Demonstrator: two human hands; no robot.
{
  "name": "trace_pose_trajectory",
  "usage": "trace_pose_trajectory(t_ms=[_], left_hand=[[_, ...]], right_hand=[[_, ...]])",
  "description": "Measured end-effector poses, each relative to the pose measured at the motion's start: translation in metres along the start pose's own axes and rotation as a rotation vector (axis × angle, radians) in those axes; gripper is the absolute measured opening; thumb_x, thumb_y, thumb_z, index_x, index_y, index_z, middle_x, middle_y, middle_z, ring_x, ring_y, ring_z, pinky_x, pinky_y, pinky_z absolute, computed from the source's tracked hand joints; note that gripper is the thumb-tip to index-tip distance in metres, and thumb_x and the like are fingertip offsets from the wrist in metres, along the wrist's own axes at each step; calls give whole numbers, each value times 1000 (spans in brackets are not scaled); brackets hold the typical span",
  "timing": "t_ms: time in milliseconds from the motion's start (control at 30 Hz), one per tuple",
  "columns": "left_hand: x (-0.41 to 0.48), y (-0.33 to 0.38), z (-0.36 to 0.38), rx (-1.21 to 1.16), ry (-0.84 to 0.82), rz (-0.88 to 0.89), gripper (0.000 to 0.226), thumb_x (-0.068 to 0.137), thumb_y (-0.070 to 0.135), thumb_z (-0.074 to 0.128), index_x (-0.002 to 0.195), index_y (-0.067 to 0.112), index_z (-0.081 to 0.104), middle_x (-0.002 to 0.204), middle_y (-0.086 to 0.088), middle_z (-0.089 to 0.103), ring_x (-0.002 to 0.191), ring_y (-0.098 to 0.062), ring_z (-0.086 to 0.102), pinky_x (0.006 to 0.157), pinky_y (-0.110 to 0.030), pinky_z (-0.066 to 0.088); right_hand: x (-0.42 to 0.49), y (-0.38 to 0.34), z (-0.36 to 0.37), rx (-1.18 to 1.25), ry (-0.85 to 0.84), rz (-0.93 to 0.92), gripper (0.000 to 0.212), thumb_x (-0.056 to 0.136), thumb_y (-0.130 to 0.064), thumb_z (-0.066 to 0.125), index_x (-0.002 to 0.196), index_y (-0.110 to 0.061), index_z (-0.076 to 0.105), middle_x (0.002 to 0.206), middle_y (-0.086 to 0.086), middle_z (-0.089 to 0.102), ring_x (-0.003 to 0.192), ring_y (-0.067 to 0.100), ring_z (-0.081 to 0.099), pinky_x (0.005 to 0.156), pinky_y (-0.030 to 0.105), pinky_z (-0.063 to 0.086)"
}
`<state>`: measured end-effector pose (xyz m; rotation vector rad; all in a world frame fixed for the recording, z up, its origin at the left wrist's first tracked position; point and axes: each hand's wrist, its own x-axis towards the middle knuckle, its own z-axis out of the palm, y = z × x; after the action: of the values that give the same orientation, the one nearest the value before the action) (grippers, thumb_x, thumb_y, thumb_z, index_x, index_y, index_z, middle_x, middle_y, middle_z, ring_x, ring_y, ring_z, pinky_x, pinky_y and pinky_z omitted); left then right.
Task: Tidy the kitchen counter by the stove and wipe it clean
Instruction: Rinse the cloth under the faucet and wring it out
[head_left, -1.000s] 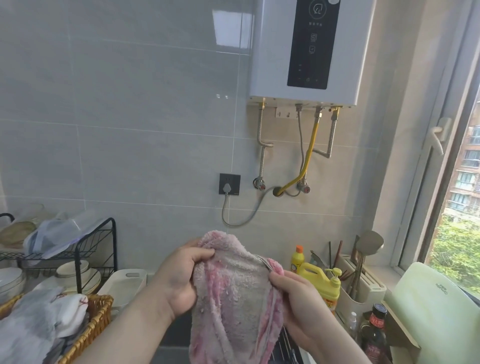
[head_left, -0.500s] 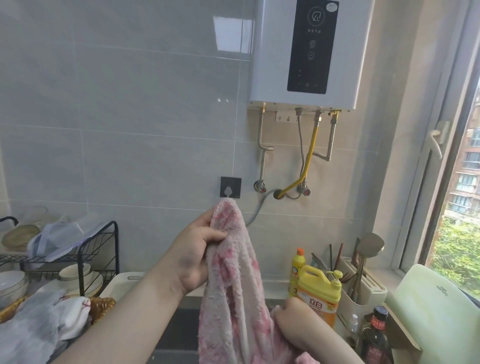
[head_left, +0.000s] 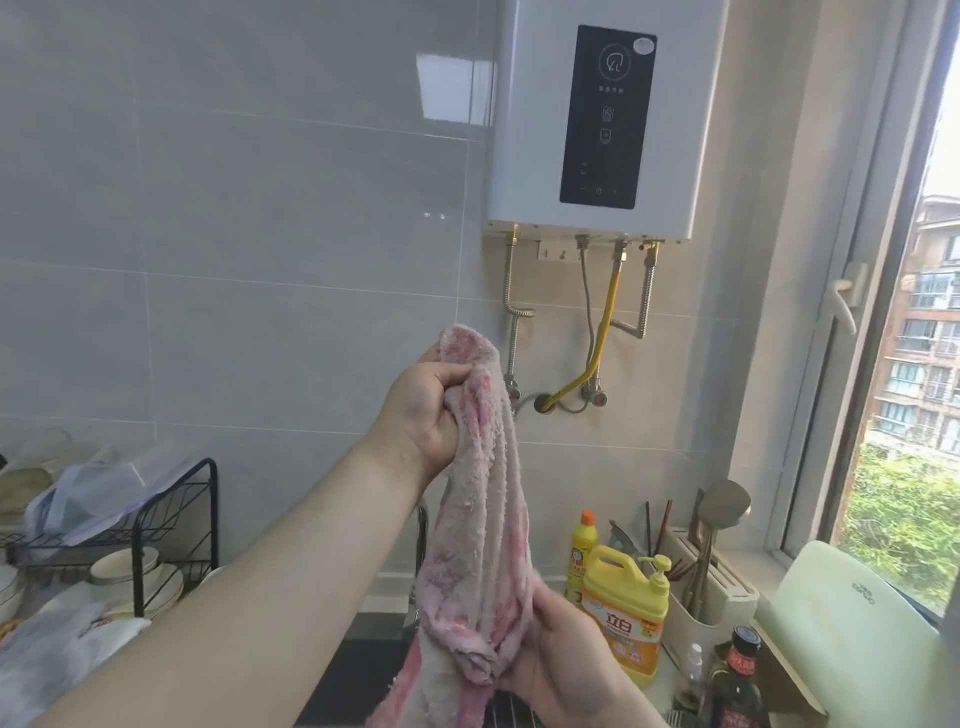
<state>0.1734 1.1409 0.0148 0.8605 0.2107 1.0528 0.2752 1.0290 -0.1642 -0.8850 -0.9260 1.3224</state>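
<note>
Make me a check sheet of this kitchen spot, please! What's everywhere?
Surface: mostly hidden behind the arms and pink cloth.
Job's things: pink cloth held stretched upright; yellow soap jug to its right.
Clutter: dish rack with bowls, utensil holder, dark bottle, green board.
Hands: left hand grips the cloth's top; right hand grips its lower part.
Cables: grey cord and yellow hose under the water heater.
Surroundings: grey tiled wall, window on the right.

The pink cloth (head_left: 480, 525) looks rough, nubbly terry. Glossy wall tiles (head_left: 260, 249); shiny yellow plastic detergent bottle (head_left: 623, 618).
</note>
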Motion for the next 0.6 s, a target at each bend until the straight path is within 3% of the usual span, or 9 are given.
trace_pose_trajectory(t_ms=[33,100,200,300,433,500,567,600], left_hand=[[5,2,0,11,26,15,33,91,-14,34,95,9,57,72,-15,58,50,-21,62,51,-30,57],[13,7,-2,36,55,41,29,94,-12,35,93,9,54,71,-14,56,48,-19,61,50,-28,56],[19,8,-13,61,48,0,28,94,-4,42,76,14,53,66,-8,55,54,-19,60,55,-29,56],[20,-8,-44,158,60,-174,39,95,11,44,59,9,57,62,-10,57,57,-24,62,71,-36,55],[4,-47,-101,498,101,-443,22,88,22,56,88,2,64,90,-19,64,85,-31,64,87,-40,53],[-11,-66,-125,574,71,-579,40,66,35,78,92,7,63,99,-16,61,91,-30,61,95,-40,47],[-40,-78,-128,625,131,-640,53,44,40,87,78,5,65,85,-16,63,79,-30,62,86,-38,47],[-51,-84,-128,603,196,-624,49,51,38,87,75,-1,68,79,-20,67,75,-32,64,81,-36,48]], right_hand=[[-1,-4,5,127,14,-19,60,98,-49,42,136,-5,54,142,27,48,132,43,46,116,56,25],[-7,-11,10,294,-79,-124,61,97,-40,52,143,-1,43,147,29,41,135,42,42,115,53,27],[-5,-25,22,173,-228,-200,44,78,0,69,120,7,63,117,34,63,104,43,65,92,49,52],[-8,-50,32,180,-171,-219,43,71,10,65,114,8,64,111,35,64,95,41,68,87,52,55],[-8,-87,41,216,-137,-209,42,71,16,59,113,12,61,108,37,63,93,44,66,86,55,55],[-7,-99,39,229,-84,-191,42,77,20,54,118,11,57,111,37,61,97,46,64,85,55,56],[-3,-104,35,259,-39,-171,42,81,18,48,120,10,56,111,37,61,97,46,64,83,55,56],[-1,-105,34,273,-39,-165,41,80,18,47,119,10,57,109,37,62,94,45,65,82,55,56]])
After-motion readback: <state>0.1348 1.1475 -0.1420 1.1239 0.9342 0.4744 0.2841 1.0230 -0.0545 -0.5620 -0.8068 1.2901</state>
